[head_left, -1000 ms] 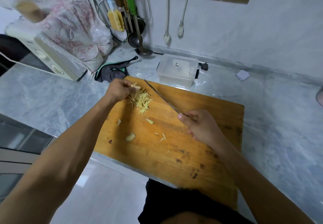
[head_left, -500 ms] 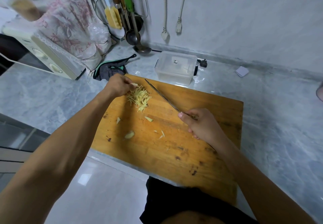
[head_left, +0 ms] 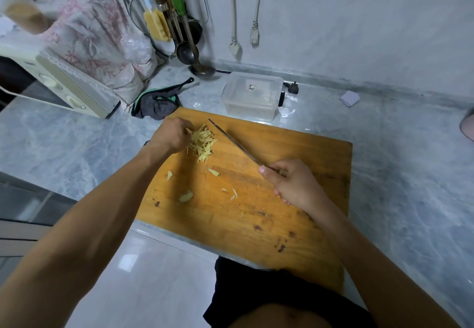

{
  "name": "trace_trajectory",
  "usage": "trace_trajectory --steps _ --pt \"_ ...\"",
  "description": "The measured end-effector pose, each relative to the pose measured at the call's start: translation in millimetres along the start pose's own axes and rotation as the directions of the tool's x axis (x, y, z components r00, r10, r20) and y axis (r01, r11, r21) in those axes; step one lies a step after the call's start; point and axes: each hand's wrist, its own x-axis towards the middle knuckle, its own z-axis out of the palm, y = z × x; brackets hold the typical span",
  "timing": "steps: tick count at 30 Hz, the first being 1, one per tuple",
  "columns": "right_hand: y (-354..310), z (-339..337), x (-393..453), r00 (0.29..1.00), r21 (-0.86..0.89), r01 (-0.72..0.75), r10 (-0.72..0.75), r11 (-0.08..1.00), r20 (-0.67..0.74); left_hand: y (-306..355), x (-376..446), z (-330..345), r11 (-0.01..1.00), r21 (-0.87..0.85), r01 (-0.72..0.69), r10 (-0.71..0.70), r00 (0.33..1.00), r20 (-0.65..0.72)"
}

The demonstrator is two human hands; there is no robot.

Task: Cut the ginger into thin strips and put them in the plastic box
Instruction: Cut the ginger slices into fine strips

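My left hand (head_left: 171, 135) has its curled fingers (head_left: 185, 133) bunched against the pile of ginger strips (head_left: 201, 142) at about eleven o'clock on the cutting board (head_left: 295, 225), though I cannot tell if they pinch any. My right hand (head_left: 291, 183) grips the knife (head_left: 234, 143), blade pointing to eleven o'clock just beside the pile. Cutting looks mostly done, so I judge this the gathering step: next, sweep in the stray pieces (head_left: 214, 172) and lift everything to the plastic box (head_left: 252, 95), lid apparently on, at twelve o'clock on the surface (head_left: 410, 161).

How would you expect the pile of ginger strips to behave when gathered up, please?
The ginger strips look thin and loose, so they would probably scatter rather than lift together. They seem light, and stray bits already lie across the cutting board. The left hand might drop some.
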Motion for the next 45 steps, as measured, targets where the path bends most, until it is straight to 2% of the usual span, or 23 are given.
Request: trace_trajectory --steps 4,7,9,11,13,16,18,21,24,29,32,33,34,37,39,40,45 --pt "3.4 -0.1 -6.2 1.0 0.009 -0.004 0.004 1.0 -0.002 7.8 -19.1 3.6 1.0 -0.025 0.002 -0.002 1.0 -0.03" --pt "8.5 -2.0 -12.6 1.0 -0.007 -0.004 0.004 1.0 -0.003 31.5 -47.8 15.7 0.991 -0.122 -0.062 0.082 0.982 0.17" --pt "14.3 -3.2 -16.9 1.0 0.022 -0.019 0.02 1.0 -0.002 45.9 -69.8 33.1 0.978 -0.205 -0.042 0.103 0.949 0.299" --pt "20.0 -4.0 -21.0 0.999 0.048 -0.037 0.037 0.998 -0.003 55.1 -85.2 54.7 0.991 -0.137 0.004 0.041 0.944 0.327" --pt "23.7 -4.5 -24.8 0.999 0.061 -0.053 0.054 0.997 -0.004 63.5 -97.7 73.5 0.998 -0.045 0.046 -0.03 0.951 0.307" --pt "27.0 -3.4 -29.0 0.998 0.066 -0.067 0.067 0.996 0.001 72.0 -112.8 91.5 0.997 -0.058 0.051 -0.041 0.986 0.16" --pt "28.6 -1.5 -30.3 0.996 0.081 -0.084 0.083 0.993 0.008 64.7 -116.8 99.7 0.991 -0.127 -0.039 0.049 0.996 0.069" --pt "29.4 0.9 -29.5 0.995 0.091 -0.104 0.102 0.99 0.022 39.6 -110.8 98.6 0.955 -0.183 -0.235 0.242 0.97 0.012" --pt "27.4 3.7 -26.9 0.995 0.099 -0.094 0.091 0.991 0.031 14.6 -95.2 87.3 0.925 -0.1 -0.366 0.371 0.928 0.035" --pt "20.5 9.1 -20.8 0.995 0.084 -0.095 0.093 0.992 0.034 -7.9 -65.1 68.3 0.879 0.125 -0.461 0.447 0.886 0.124" --pt "15.0 8.9 -16.6 0.995 0.065 -0.092 0.089 0.994 0.04 -16.4 -45.8 65.5 0.946 0.13 -0.297 0.297 0.955 0.021" --pt "13.6 8.4 -16.0 0.995 0.055 -0.09 0.087 0.994 0.038 -13.4 -46.3 63.5 0.95 0.114 -0.291 0.293 0.956 -0.003" --pt "12.9 7.7 -15.9 0.996 0.049 -0.087 0.085 0.995 0.034 -9.9 -50.7 64.7 0.944 0.073 -0.321 0.322 0.947 0.005" --pt "14.4 4.7 -17.8 0.996 0.057 -0.09 0.088 0.994 0.028 17.0 -85.7 70.1 0.852 0.022 -0.523 0.521 0.851 0.069" --pt "17.6 3.3 -20.0 0.995 0.075 -0.096 0.094 0.993 0.029 30.1 -108.9 81.5 0.771 -0.036 -0.636 0.637 0.77 0.043" --pt "19.8 3.0 -21.0 0.995 0.079 -0.099 0.097 0.992 0.028 34.8 -117.0 89.3 0.758 -0.052 -0.65 0.652 0.758 0.026" --pt "26.9 4.7 -26.4 0.993 0.091 -0.113 0.111 0.989 0.026 50.4 -144.8 127.2 0.876 -0.222 -0.427 0.424 0.903 -0.066"
